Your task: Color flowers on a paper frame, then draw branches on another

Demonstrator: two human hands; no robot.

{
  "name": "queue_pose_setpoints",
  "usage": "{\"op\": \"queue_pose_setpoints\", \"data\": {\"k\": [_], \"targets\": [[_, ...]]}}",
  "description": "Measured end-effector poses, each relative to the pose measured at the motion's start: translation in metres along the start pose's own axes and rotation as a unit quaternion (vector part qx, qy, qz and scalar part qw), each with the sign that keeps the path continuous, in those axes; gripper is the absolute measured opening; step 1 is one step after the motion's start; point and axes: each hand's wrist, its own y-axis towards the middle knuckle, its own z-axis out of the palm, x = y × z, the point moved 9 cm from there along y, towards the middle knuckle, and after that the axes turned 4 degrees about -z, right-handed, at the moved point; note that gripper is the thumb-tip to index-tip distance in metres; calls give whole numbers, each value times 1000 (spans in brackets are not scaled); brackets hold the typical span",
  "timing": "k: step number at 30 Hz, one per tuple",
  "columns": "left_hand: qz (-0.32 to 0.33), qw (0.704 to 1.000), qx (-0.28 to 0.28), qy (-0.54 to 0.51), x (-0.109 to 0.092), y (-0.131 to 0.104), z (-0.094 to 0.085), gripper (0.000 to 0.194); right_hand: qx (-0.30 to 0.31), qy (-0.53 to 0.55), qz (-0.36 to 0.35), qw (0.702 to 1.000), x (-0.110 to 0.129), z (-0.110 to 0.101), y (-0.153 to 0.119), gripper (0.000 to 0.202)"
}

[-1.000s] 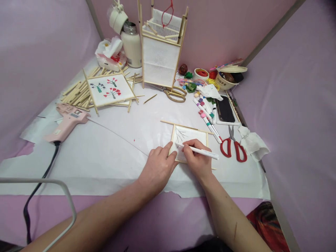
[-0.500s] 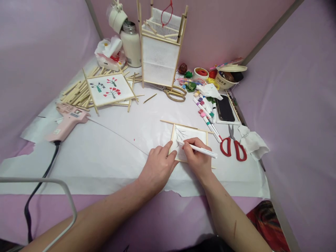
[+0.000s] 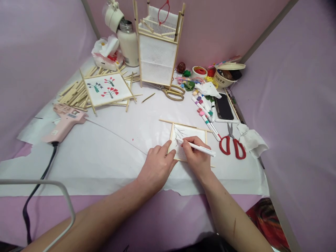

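A small white panel in a wooden stick frame [image 3: 193,128] lies flat on the covered table, with thin dark branch-like lines on its left half. My left hand [image 3: 156,166] holds the frame at its lower left corner, index finger and thumb over the edge. Pinched in my right hand [image 3: 197,155] is a white marker pen [image 3: 203,149]. Its tip touches the panel or hovers just over it, beside the drawn lines; which, I cannot tell. The panel's lower right part is hidden under my right hand.
Red-handled scissors [image 3: 233,143], several markers [image 3: 206,117] and a phone [image 3: 224,106] lie at the right. A pink glue gun [image 3: 67,122], wooden sticks [image 3: 76,92] and a painted panel [image 3: 109,89] are at the left. Behind stand a stick-framed lantern [image 3: 157,57] and a bottle [image 3: 128,45].
The whole view has shifted slightly. Both hands keep their places on the panel and the marker pen; the pen's position on the panel looks nearly the same.
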Motion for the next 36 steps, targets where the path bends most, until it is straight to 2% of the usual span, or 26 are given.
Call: {"op": "queue_pose_setpoints", "data": {"k": [8,15,23,27,31,36], "targets": [[-1,1000,-5,-1,0,1,-1,23,34,18,7,999,1,6,-1,13],[4,1000,-16,-5,0,1,-3,23,-5,22,19,1000,-2,-1,-1,16],[9,1000,-21,-9,0,0,-3,24,28,47,16,998,0,4,-2,13],[12,1000,-19,-8,-1,0,-2,23,-21,78,16,997,0,-8,-1,13],[14,1000,-15,-3,0,0,-2,22,-58,63,-47,995,3,-31,6,23],[31,999,-18,-16,2,1,-3,17,4,-73,-110,991,-11,-43,28,34]]}}
